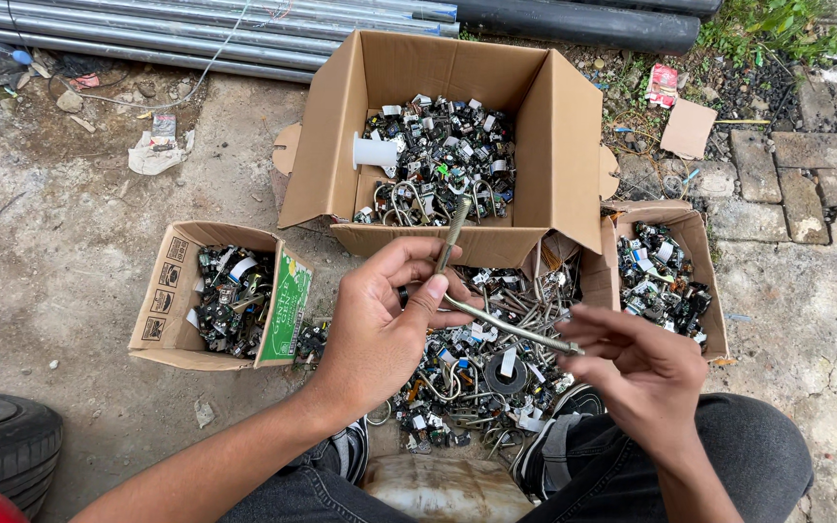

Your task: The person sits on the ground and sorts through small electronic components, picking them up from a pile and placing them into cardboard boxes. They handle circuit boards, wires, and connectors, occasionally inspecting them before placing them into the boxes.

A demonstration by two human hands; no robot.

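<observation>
Left-hand grip (380,315) is closed on a bent metal rod (477,291), thumb pressed over its elbow, one leg pointing up toward the big box and the other running right. Right-hand grip (636,363) is half open, fingers curled and spread, fingertips (583,341) touching the rod's threaded far end; I can't tell if they pinch it. Rod sits in the air above a loose heap of small electronic parts and wire pieces (481,363) lying on the ground between my knees.

Beyond the heap I see a large open cardboard box (554,145) filled with similar black parts plus a white plastic spool (375,152). Small cardboard box (171,310) of parts at left, another small box (699,252) at right.

Surface is bare dirty concrete ground (70,252), outdoors. Grey metal pipes (196,34) and a black pipe (573,21) lie along the top edge. Paving stones (806,165) and weeds (777,29) at upper right, a tyre (2,446) at lower left, scraps of litter (155,150) scattered.
</observation>
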